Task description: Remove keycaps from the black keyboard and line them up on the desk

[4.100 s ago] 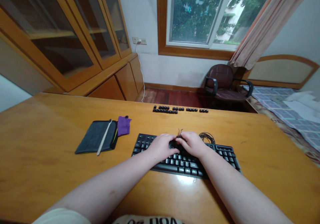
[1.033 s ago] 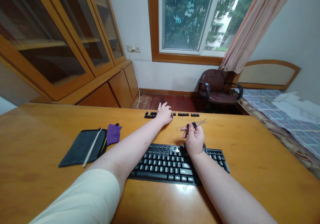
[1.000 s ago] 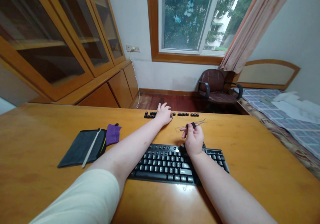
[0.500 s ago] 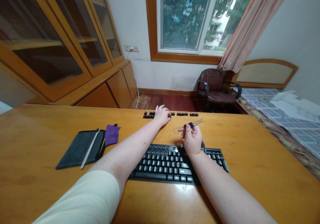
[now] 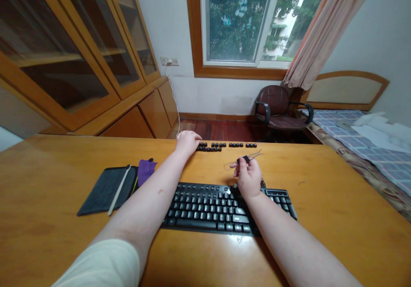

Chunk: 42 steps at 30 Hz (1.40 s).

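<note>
My left hand (image 5: 188,143) reaches to the far side of the desk, over the left end of two rows of loose black keycaps (image 5: 210,149). It covers the end caps; its partly visible fingers look bent and apart, and I cannot tell whether they touch a cap. Pinched in my right hand (image 5: 248,176) is a keycap puller (image 5: 243,160) with a black grip and thin wire loops, raised above the keyboard. The black keyboard (image 5: 205,208) lies beneath both forearms, its right part hidden by my right hand and forearm.
To the left lie a dark grey pouch (image 5: 102,190), a pale flat stick (image 5: 118,190) across it, and a purple cloth pouch (image 5: 145,171). Beyond the desk's far edge (image 5: 289,144) are a brown office chair (image 5: 272,107), a bed (image 5: 340,124) and a glass-door cabinet (image 5: 86,64).
My left hand has moved left along the keycaps, from their middle to their left end, uncovering caps there. My right hand keeps its pinch on the keycap puller, nearly still.
</note>
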### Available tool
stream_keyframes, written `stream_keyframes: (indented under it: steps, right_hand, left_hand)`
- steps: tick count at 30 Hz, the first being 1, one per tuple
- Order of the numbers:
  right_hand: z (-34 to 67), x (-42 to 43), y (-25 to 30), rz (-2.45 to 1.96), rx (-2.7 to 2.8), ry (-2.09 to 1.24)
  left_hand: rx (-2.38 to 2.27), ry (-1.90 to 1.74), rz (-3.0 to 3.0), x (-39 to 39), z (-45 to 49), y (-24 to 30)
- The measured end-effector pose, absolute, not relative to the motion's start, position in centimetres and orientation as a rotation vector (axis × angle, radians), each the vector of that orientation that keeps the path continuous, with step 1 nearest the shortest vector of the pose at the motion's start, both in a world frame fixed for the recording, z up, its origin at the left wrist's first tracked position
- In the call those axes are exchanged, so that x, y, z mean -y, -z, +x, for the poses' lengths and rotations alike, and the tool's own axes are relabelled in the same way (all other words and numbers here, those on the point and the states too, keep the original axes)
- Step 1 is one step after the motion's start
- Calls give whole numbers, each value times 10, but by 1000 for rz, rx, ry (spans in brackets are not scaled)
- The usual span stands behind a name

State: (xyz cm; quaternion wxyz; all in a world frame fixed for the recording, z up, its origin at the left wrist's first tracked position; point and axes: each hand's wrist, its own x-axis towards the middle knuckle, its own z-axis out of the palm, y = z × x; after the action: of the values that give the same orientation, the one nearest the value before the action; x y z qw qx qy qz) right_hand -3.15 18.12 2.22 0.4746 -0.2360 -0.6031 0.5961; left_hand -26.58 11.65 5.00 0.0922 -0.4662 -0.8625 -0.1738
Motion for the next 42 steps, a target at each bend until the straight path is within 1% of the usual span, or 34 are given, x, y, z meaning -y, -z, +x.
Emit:
stream_keyframes:
  steps: [11,42]
  right_hand:
    - [-31,-181,-22,-569,1487,-1469]
    - [-31,-182,-21,-563,1501,-1456]
  left_hand:
    - [2419,351,-1659,-122,-267,-13]
    - [2523,416,-1561,-128,-267,-3]
